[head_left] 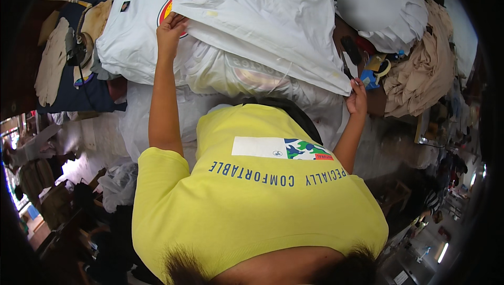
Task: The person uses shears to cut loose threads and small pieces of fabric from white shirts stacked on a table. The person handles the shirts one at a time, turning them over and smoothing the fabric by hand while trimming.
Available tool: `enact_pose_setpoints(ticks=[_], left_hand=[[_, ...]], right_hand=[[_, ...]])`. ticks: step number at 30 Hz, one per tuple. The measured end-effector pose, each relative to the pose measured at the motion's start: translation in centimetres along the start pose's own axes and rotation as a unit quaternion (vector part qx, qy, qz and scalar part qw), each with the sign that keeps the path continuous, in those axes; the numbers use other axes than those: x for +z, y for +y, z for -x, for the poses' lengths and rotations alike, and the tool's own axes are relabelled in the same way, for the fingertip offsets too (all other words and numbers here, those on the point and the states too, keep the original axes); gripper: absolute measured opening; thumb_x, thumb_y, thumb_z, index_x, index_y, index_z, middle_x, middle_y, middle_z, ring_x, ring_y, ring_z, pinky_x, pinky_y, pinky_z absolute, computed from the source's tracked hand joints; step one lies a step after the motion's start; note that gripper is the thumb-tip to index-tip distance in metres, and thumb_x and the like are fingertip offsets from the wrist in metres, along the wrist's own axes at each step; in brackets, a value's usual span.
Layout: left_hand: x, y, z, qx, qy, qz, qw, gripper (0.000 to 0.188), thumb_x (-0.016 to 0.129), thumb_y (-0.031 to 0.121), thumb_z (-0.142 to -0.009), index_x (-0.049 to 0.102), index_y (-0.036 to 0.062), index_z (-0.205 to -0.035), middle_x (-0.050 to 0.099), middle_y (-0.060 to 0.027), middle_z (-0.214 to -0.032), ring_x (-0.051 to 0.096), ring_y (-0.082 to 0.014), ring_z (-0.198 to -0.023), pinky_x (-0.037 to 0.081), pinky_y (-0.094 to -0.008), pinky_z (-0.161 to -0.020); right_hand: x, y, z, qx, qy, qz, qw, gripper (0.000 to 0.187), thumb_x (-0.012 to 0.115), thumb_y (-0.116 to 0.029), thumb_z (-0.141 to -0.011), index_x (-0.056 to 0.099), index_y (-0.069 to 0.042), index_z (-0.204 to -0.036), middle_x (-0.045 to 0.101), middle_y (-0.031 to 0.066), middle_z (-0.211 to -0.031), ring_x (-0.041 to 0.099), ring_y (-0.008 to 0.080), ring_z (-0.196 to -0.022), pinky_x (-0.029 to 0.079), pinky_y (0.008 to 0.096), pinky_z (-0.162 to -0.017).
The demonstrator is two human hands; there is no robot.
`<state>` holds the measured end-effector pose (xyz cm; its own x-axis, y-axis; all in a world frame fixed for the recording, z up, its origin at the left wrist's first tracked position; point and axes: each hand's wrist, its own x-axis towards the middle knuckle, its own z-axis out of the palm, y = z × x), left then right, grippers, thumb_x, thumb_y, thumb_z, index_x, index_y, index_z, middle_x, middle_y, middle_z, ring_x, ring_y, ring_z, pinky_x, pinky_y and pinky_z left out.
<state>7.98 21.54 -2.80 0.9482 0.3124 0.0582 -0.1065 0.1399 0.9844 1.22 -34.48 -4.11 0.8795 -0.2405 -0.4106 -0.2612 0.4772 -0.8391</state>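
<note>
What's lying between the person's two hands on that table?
In the head view, a white cloth stretches from the left hand to the right hand, both gripping its edge. Under it lie more white printed shirts.

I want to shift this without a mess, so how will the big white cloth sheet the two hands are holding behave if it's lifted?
The big white cloth sheet is probably floppy: it drapes and creases over the garment pile. Likely light, since the left hand and right hand hold only its edge. It may drag the white printed shirts underneath.
</note>
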Motion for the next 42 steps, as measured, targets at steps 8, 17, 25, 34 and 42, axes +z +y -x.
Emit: enact_pose_setpoints(ticks=[8, 17, 25, 34, 42], left_hand=[[-1.7, -0.9, 0.9, 0.171, -0.109, -0.527, 0.825, 0.046, 0.048, -0.007, -0.07, 0.055, 0.0097, -0.112, 0.058, -0.0089, -0.111, 0.054, -0.027, -0.103, 0.04, -0.043, -0.09], [-2.6, 1.2, 2.7, 0.346, 0.014, -0.706, 0.617, 0.027, 0.057, 0.013, -0.08, 0.059, 0.0167, -0.107, 0.054, 0.0006, -0.118, 0.043, -0.0203, -0.119, 0.013, -0.0578, -0.102], [-5.6, -3.1, 8.2, 0.268, 0.031, -0.802, 0.533, 0.032, 0.052, 0.024, -0.084, 0.054, 0.0144, -0.115, 0.051, -0.0043, -0.122, 0.039, -0.0222, -0.123, 0.005, -0.0618, -0.102], [-4.9, -2.3, 11.5, 0.253, 0.084, -0.778, 0.569, 0.029, 0.055, 0.025, -0.085, 0.055, 0.0125, -0.112, 0.053, -0.0025, -0.121, 0.044, -0.0194, -0.119, 0.0, -0.0635, -0.099], [-3.8, 2.4, 5.1, 0.144, -0.095, -0.613, 0.771, 0.023, 0.064, 0.031, -0.079, 0.063, 0.0101, -0.089, 0.061, -0.0014, -0.082, 0.057, -0.0174, -0.085, 0.024, -0.0488, -0.096]], right_hand=[[2.2, 1.0, 2.9, 0.031, -0.007, 0.145, 0.989, 0.049, 0.07, -0.013, -0.077, 0.042, -0.013, -0.117, 0.055, 0.0018, -0.09, 0.052, 0.0124, -0.082, 0.044, 0.0282, -0.068], [1.2, -2.0, 4.6, -0.057, -0.169, -0.047, 0.983, 0.051, 0.064, 0.002, -0.078, 0.04, -0.007, -0.122, 0.053, 0.0114, -0.114, 0.053, 0.0166, -0.101, 0.044, 0.0293, -0.084], [-0.8, -1.4, 3.0, -0.087, -0.179, 0.017, 0.98, 0.046, 0.066, 0.002, -0.076, 0.047, -0.006, -0.117, 0.058, 0.007, -0.108, 0.055, 0.014, -0.097, 0.042, 0.0249, -0.083], [-1.7, -1.2, 2.1, -0.052, -0.202, -0.056, 0.976, 0.048, 0.066, 0.001, -0.076, 0.043, -0.007, -0.117, 0.057, 0.0073, -0.105, 0.055, 0.0179, -0.097, 0.044, 0.0288, -0.085], [3.4, -2.9, -5.7, -0.052, -0.04, -0.042, 0.997, 0.041, 0.067, -0.018, -0.08, 0.046, -0.005, -0.112, 0.054, 0.0098, -0.105, 0.053, 0.0251, -0.096, 0.045, 0.0309, -0.08]])
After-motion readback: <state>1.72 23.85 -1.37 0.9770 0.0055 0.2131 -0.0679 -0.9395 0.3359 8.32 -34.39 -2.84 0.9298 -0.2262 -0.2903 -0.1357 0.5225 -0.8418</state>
